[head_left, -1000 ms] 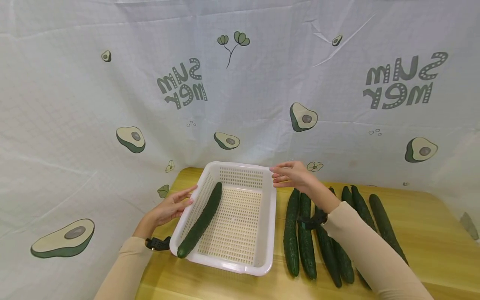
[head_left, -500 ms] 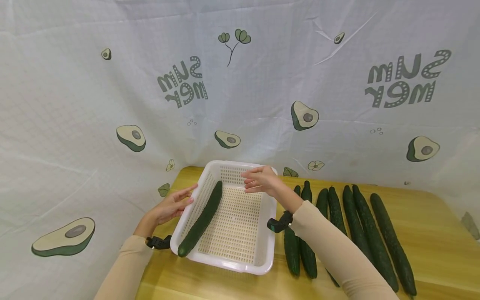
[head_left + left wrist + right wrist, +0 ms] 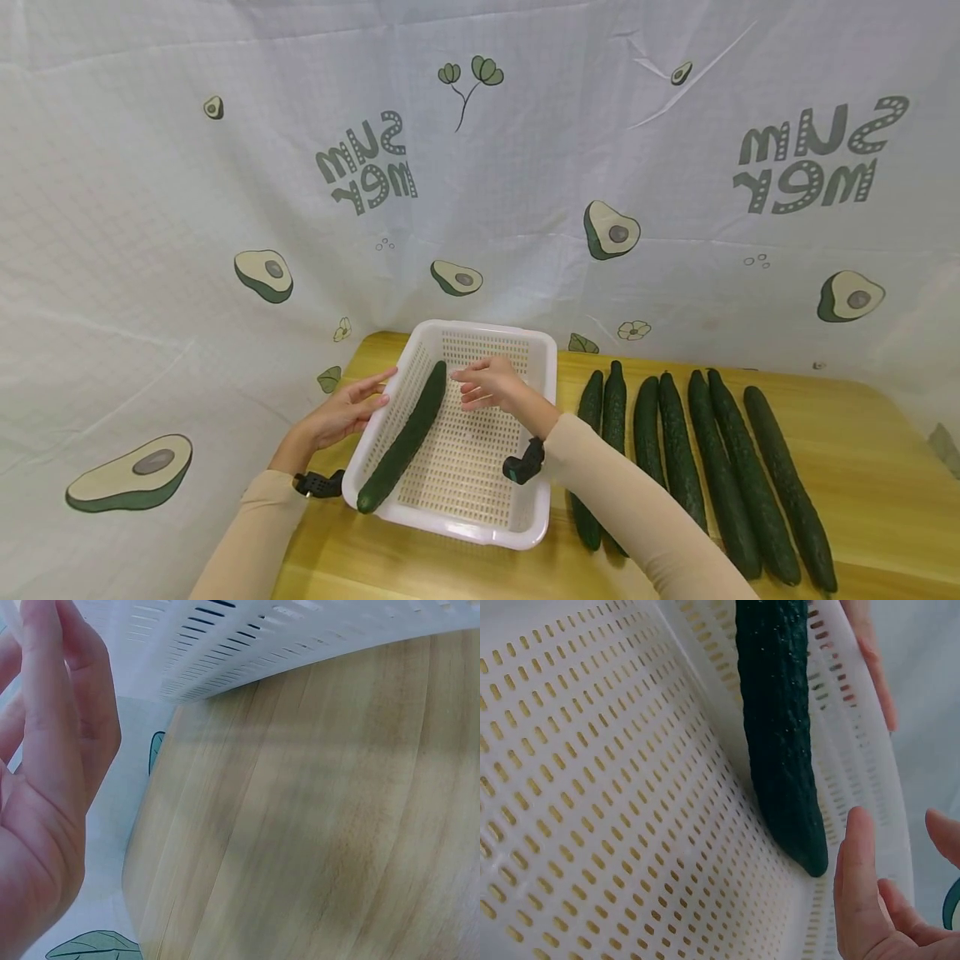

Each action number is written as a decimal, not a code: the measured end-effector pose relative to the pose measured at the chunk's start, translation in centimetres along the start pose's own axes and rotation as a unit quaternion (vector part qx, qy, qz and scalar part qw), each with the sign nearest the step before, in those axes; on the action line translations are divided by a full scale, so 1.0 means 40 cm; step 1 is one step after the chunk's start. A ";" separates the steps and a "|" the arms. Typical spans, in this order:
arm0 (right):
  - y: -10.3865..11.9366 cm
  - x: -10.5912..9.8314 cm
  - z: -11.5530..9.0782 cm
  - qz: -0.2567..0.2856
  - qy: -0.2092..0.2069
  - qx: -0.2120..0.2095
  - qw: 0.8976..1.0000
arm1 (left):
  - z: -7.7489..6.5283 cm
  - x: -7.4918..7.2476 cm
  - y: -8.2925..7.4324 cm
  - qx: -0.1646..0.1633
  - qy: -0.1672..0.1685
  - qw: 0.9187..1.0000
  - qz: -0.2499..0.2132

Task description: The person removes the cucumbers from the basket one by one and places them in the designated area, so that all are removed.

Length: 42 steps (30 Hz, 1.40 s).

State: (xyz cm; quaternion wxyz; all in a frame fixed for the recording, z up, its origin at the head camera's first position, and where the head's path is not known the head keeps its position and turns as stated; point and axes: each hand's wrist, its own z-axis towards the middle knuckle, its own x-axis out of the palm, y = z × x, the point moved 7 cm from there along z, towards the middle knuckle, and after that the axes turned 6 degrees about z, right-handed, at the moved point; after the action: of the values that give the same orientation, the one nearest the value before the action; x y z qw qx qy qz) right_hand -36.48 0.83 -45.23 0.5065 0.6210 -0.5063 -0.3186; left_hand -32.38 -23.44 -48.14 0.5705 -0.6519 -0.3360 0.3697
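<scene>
A white plastic basket (image 3: 468, 531) with slotted walls stands on the wooden table. Inside it, one long dark green cucumber (image 3: 405, 442) leans along the left wall, its near end at the front rim. My left hand (image 3: 341, 417) rests against the outside of the left rim, fingers extended; the left wrist view shows those fingers (image 3: 45, 705) beside the slotted wall. Over the basket's interior is my right hand (image 3: 495, 386), fingers loosely extended and holding nothing, close to the cucumber's far end. In the right wrist view, thumb and fingers (image 3: 857, 877) are spread apart beside that end.
Several more cucumbers (image 3: 678, 450) lie side by side on the table (image 3: 862, 475) to the right of the basket, the nearest ones partly behind my right sleeve. A white curtain (image 3: 525, 167) with avocado prints hangs right behind the table and along its left side.
My right hand has left the basket's right rim and moved left over the basket, toward the cucumber inside. My left hand and the basket stay in place.
</scene>
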 end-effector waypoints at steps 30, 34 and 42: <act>-0.142 0.140 0.019 0.083 0.004 0.140 0.987 | -0.001 0.003 0.000 -0.003 -0.001 1.000 0.000; -0.151 0.151 0.019 0.068 0.017 0.148 0.987 | -0.002 0.006 -0.003 -0.005 0.000 1.000 0.000; -0.162 0.169 0.018 0.055 0.030 0.139 0.988 | -0.003 0.007 -0.003 -0.013 -0.009 1.000 -0.001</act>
State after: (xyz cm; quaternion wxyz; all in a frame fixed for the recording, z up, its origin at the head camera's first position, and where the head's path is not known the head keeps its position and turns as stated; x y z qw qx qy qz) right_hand -33.23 -5.98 -50.82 0.4468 0.6662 -0.5635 -0.1976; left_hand -32.16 -23.24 -48.04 0.5596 -0.6555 -0.3462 0.3705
